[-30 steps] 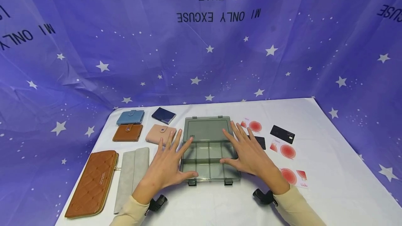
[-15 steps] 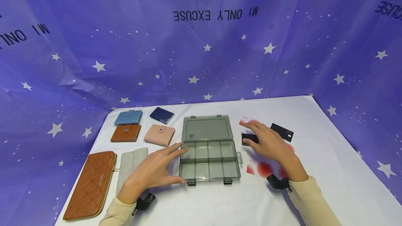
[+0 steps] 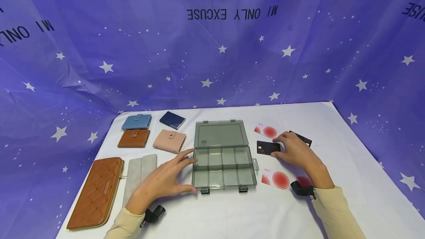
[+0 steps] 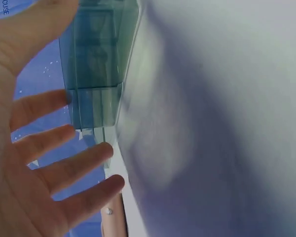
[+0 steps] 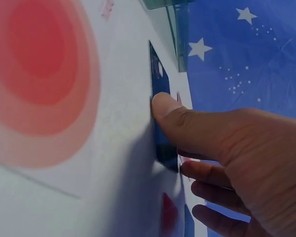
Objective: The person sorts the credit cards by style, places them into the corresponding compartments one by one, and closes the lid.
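Right hand (image 3: 297, 152) on flat black VIP card (image 3: 268, 146), thumb tip pressing its near edge, fingers curled over the far side.
Card lies just right of smoky clear plastic box (image 3: 223, 167), lid open, compartments empty. Left hand (image 3: 162, 180) spread wide, fingertips touching box's left wall. White tablecloth (image 3: 232, 213); purple star backdrop (image 3: 132, 54).

Backdrop (image 3: 212, 47) reads, inverted, "MI ONLY EXCUSE IS THAT"; black card (image 3: 268, 147) "VIP".
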The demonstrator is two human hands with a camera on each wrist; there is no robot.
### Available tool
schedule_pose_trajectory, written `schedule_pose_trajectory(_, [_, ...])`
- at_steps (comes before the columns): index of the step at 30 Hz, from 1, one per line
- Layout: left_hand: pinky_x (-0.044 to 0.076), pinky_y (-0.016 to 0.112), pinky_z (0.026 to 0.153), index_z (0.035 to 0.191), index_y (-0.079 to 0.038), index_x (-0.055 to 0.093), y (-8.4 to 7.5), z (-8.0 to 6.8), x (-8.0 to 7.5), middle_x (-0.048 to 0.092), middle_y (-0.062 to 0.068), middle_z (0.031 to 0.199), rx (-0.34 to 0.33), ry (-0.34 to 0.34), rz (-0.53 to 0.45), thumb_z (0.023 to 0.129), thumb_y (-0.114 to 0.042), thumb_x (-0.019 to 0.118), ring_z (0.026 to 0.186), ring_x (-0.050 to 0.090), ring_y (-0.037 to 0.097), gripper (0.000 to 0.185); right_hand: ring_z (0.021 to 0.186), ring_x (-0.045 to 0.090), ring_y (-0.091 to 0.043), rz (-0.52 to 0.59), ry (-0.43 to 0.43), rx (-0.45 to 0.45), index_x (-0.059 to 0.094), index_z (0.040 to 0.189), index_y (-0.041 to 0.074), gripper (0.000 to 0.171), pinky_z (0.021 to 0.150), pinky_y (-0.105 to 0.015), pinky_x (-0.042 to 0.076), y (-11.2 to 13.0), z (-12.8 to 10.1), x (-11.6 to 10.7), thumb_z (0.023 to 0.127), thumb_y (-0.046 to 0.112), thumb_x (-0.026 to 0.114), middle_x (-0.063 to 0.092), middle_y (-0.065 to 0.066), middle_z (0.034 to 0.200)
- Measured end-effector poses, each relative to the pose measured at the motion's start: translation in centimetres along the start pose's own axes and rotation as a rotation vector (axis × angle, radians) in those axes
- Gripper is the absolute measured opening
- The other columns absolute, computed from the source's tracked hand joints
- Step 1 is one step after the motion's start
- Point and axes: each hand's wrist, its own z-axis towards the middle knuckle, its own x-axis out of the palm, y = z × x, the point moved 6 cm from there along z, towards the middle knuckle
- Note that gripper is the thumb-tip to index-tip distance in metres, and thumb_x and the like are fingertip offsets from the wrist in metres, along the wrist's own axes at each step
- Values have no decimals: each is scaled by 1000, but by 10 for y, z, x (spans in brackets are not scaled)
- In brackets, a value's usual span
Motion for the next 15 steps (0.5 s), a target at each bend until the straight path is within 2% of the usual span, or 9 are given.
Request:
schedule_pose_trajectory(5, [56,52,104,159,-12,53,0,3,3,39,6,173,-45,9,-14,82,-66,86,140,60,34,100,122,58,-47,59,-9,15,76,113,2,44,108,-65,45,-4,1,1,82,28,96,66,-22,123])
schedule_pose_trajectory(8, [53,53,108,160,-11,51,0,4,5,37,5,174,-63,23,-28,83,-65,86,144,56,34,100,117,58,-45,86,-17,15,71,110,4,45,105,-64,45,-6,1,1,81,27,97,65,-20,118])
schedule_pose_trajectory(11, [52,53,109,160,-11,51,0,3,7,36,5,175,-71,25,-37,84,-64,86,146,54,33,99,104,62,-38,105,-36,1,66,108,6,44,96,-59,48,-7,1,-1,81,23,96,70,-14,108])
schedule_pose_trajectory(15, [52,54,110,159,-13,52,1,3,8,35,3,175,-70,29,-31,84,-64,86,146,55,33,98,85,68,-26,141,-33,9,60,110,10,34,81,-50,52,-8,1,-7,90,14,88,75,-7,95])
